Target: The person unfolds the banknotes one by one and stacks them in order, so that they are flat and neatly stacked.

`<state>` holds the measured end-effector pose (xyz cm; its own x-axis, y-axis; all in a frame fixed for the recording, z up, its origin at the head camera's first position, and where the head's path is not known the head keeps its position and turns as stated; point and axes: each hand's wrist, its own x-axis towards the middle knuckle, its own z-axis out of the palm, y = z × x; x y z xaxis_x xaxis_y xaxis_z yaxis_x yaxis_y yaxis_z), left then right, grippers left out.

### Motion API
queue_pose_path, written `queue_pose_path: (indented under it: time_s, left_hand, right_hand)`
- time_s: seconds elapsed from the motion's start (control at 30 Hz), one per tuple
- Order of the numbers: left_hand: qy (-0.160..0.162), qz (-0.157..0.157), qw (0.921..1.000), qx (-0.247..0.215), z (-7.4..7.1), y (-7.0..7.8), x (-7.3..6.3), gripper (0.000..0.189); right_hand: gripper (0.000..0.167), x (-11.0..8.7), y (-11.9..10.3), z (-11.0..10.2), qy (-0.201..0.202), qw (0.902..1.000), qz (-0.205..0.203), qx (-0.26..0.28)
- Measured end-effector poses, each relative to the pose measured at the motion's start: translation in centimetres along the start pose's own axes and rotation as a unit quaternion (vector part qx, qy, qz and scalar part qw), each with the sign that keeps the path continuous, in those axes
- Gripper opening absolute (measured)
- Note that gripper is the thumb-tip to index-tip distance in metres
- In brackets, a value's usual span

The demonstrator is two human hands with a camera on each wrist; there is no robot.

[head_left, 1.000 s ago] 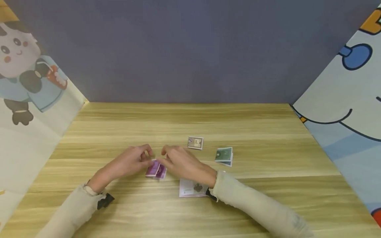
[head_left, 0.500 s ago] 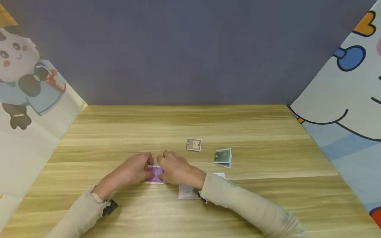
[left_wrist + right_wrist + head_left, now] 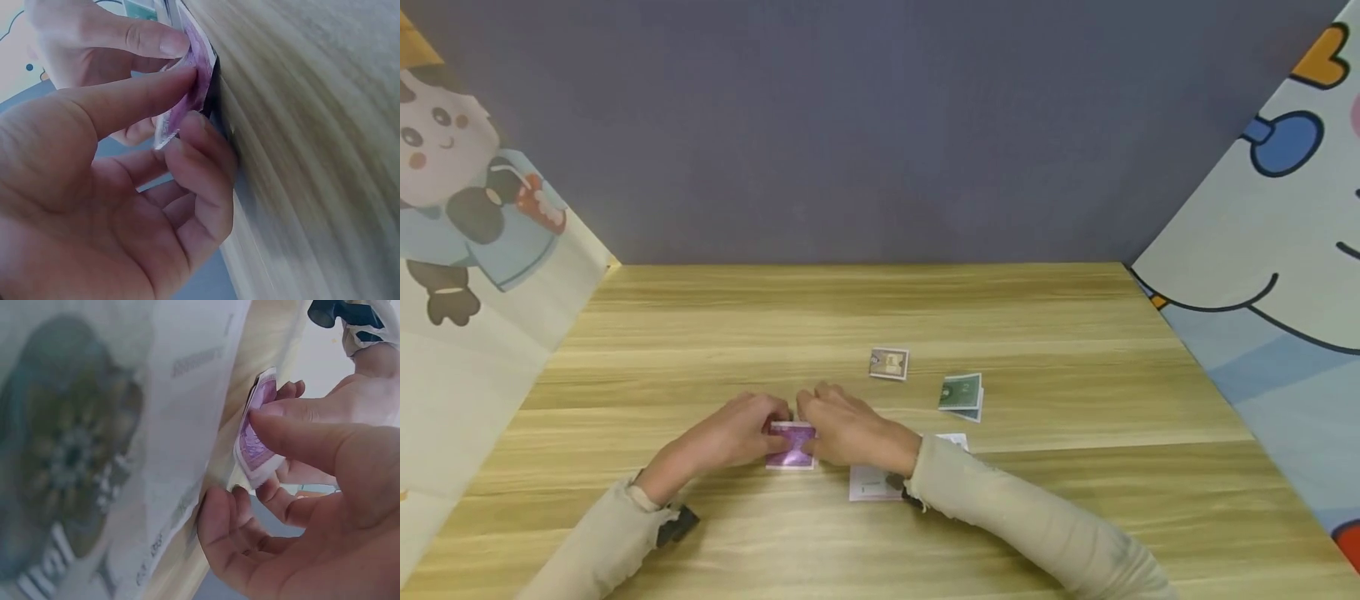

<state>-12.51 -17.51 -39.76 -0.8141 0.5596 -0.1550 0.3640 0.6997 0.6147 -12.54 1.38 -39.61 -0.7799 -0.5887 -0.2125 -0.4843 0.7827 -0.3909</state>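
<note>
A folded purple banknote (image 3: 792, 447) stands tilted over the table between both hands in the head view. My left hand (image 3: 730, 429) pinches its left end, thumb on the near face and fingers behind. At the right end, my right hand (image 3: 850, 429) holds it the same way. The left wrist view shows the purple paper (image 3: 200, 53) bent between both thumbs, its lower edge close to the wood. Seen from the right wrist, the banknote (image 3: 255, 450) has layered pale edges. The fingers hide part of its back.
Behind the hands lies a small folded brown banknote (image 3: 889, 363). Further right, a folded green banknote (image 3: 960, 392) overlaps a bluish one (image 3: 974, 414). A pale banknote (image 3: 867, 485) lies partly under the right forearm. Walls border the table (image 3: 700, 333) at the back and sides.
A second ago the purple paper lay skewed and partly spread; now it is squared and held between both hands. Both hands have drawn slightly nearer the person and closed on its ends.
</note>
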Motion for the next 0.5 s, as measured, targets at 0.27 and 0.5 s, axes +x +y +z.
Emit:
queue_pose_path:
  time_s: [0.27, 0.5]
  left_hand:
    - [-0.016, 0.028, 0.9986, -0.042, -0.3, -0.4, -0.2, 0.017]
    - [-0.023, 0.036, 0.9937, -0.104, -1.0, -0.1, -0.2, 0.011]
  right_hand:
    - [0.015, -0.5, 1.0, -0.3, 0.018, 0.9965, -0.023, 0.079]
    - [0.012, -1.1, 2.1, -1.5, 0.054, 0.9848, -0.035, 0.161]
